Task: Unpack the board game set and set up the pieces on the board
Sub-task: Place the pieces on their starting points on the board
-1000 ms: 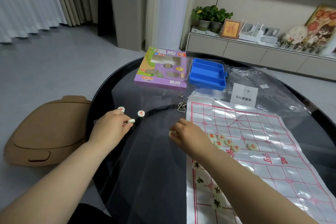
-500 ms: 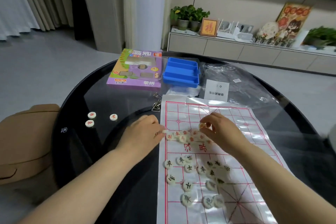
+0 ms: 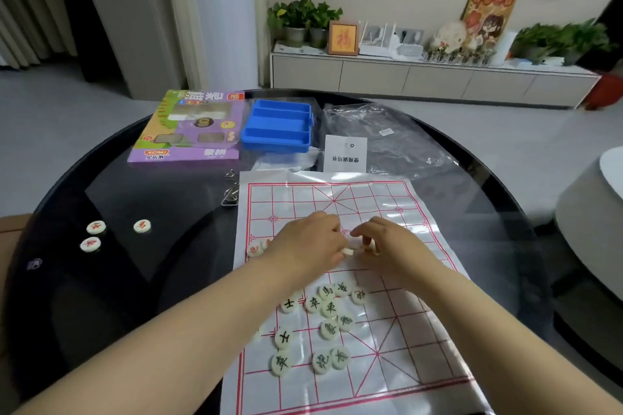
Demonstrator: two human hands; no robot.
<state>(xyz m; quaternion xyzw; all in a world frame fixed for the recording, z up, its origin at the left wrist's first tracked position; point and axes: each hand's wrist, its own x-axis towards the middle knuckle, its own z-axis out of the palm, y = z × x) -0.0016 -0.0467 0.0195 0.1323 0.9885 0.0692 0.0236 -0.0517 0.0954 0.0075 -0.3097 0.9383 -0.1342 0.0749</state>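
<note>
Mostly hidden — pieces [image 3: 255, 249] beneath fingers [image 3: 361, 233].

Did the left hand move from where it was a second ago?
Yes. The left hand went right, from the three loose pieces onto the board, beside the right hand.

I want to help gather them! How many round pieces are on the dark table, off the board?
3 red-marked xiangqi pieces left of the board: two side by side, one just nearer the person. The left forearm could hide more.
</note>
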